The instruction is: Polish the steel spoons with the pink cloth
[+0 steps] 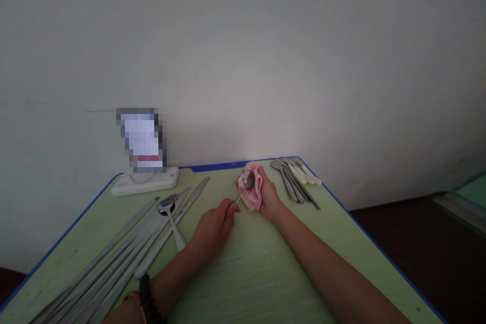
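Note:
My left hand (214,228) is closed around the handle of a metal spoon (249,180), over the middle of the table. The spoon's bowl points away from me and rests against a crumpled pink cloth (255,195). My right hand (269,192) holds that cloth from behind and the right side, its fingers partly hidden by the folds. Left of my left hand, another spoon (172,220) lies beside several long table knives (152,243). Beyond my right hand lies a pile of metal spoons (292,185), with some white-handled pieces (304,172) next to it.
The light green table (266,278) has a blue edge and meets a plain wall (243,61). At its back left, a blurred-out screen (142,136) stands by a white marbled block (146,181). Dark floor (395,243) shows at the right.

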A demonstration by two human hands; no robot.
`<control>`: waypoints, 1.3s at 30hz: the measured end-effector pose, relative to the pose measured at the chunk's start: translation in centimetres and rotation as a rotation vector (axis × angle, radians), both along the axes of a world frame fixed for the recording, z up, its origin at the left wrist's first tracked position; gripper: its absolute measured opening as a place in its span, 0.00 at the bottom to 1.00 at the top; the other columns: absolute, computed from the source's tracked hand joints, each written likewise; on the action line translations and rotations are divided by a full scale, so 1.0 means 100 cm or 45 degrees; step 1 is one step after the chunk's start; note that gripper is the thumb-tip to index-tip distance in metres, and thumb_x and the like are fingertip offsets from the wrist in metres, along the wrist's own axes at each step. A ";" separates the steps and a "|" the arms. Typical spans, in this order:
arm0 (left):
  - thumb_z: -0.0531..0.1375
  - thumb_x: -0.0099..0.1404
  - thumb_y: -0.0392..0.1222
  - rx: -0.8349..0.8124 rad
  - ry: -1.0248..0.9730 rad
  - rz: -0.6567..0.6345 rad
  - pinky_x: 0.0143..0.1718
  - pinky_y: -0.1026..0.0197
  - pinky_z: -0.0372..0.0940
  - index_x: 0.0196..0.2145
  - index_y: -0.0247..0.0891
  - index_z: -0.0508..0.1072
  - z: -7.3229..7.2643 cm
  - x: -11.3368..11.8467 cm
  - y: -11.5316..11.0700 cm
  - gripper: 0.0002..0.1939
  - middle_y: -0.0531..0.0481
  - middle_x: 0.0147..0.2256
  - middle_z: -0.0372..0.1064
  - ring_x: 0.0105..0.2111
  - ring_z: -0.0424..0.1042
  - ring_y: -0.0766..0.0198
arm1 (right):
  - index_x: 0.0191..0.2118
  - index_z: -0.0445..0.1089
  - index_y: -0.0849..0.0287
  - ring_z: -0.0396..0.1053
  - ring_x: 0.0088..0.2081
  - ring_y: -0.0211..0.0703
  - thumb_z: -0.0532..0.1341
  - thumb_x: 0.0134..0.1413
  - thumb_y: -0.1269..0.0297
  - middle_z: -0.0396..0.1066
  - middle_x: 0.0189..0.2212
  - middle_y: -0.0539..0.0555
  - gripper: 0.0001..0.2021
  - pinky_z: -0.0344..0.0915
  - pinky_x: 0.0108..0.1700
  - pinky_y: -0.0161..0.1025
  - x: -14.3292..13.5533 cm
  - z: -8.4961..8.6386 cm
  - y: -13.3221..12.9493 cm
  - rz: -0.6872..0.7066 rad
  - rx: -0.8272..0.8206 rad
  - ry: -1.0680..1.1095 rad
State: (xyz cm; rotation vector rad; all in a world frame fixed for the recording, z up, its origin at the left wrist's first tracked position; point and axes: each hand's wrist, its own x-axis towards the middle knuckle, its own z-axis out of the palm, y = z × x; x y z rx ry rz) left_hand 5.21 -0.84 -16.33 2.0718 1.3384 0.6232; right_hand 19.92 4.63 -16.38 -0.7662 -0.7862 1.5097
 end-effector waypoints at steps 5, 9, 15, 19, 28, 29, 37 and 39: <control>0.41 0.67 0.46 0.000 -0.038 -0.032 0.25 0.66 0.53 0.34 0.39 0.65 -0.001 -0.001 -0.001 0.16 0.56 0.20 0.60 0.22 0.63 0.65 | 0.29 0.64 0.57 0.66 0.24 0.42 0.52 0.51 0.43 0.68 0.21 0.51 0.20 0.65 0.29 0.40 0.009 -0.004 0.002 -0.026 -0.056 0.151; 0.41 0.67 0.46 -0.011 0.001 -0.035 0.26 0.65 0.53 0.34 0.39 0.65 0.001 -0.001 -0.001 0.16 0.56 0.20 0.59 0.21 0.62 0.65 | 0.29 0.64 0.58 0.65 0.21 0.38 0.53 0.52 0.45 0.68 0.20 0.50 0.19 0.64 0.25 0.37 0.006 -0.004 0.001 0.029 -0.102 0.163; 0.41 0.66 0.46 -0.043 -0.061 0.000 0.26 0.65 0.54 0.32 0.39 0.64 0.000 -0.001 0.000 0.15 0.56 0.20 0.58 0.22 0.62 0.65 | 0.29 0.63 0.58 0.62 0.18 0.34 0.62 0.44 0.48 0.66 0.18 0.46 0.17 0.58 0.20 0.31 -0.001 0.001 -0.005 0.068 -0.030 -0.036; 0.42 0.66 0.46 -0.058 -0.111 -0.026 0.25 0.65 0.53 0.31 0.39 0.64 -0.001 -0.002 0.000 0.16 0.57 0.19 0.57 0.20 0.61 0.66 | 0.27 0.62 0.58 0.58 0.15 0.31 0.63 0.41 0.48 0.61 0.14 0.42 0.18 0.53 0.16 0.28 0.000 -0.002 -0.005 0.023 -0.084 -0.102; 0.43 0.65 0.51 -0.170 -0.309 -0.027 0.23 0.66 0.51 0.30 0.38 0.66 0.000 -0.001 -0.001 0.19 0.58 0.17 0.56 0.19 0.58 0.68 | 0.28 0.65 0.57 0.59 0.13 0.31 0.62 0.47 0.54 0.63 0.13 0.42 0.11 0.55 0.15 0.28 0.002 -0.001 0.000 0.014 -0.223 0.253; 0.43 0.65 0.52 -0.210 -0.372 -0.022 0.23 0.66 0.51 0.31 0.37 0.66 0.000 -0.001 -0.001 0.20 0.59 0.17 0.55 0.18 0.57 0.68 | 0.27 0.65 0.57 0.60 0.14 0.32 0.61 0.49 0.55 0.64 0.14 0.42 0.11 0.56 0.16 0.29 0.003 0.000 0.000 0.030 -0.230 0.298; 0.45 0.63 0.53 -0.415 -0.761 0.032 0.16 0.68 0.47 0.31 0.36 0.65 0.002 0.002 0.002 0.19 0.62 0.15 0.48 0.14 0.49 0.72 | 0.23 0.66 0.60 0.67 0.21 0.37 0.52 0.57 0.54 0.69 0.17 0.48 0.18 0.68 0.32 0.38 0.006 0.002 0.003 0.092 -0.189 0.509; 0.46 0.63 0.53 -0.447 -0.787 0.054 0.15 0.68 0.45 0.31 0.36 0.64 0.000 0.003 0.003 0.18 0.62 0.16 0.47 0.14 0.48 0.72 | 0.24 0.67 0.59 0.69 0.25 0.39 0.52 0.57 0.54 0.70 0.18 0.49 0.17 0.68 0.35 0.39 0.007 0.001 0.004 0.073 -0.173 0.541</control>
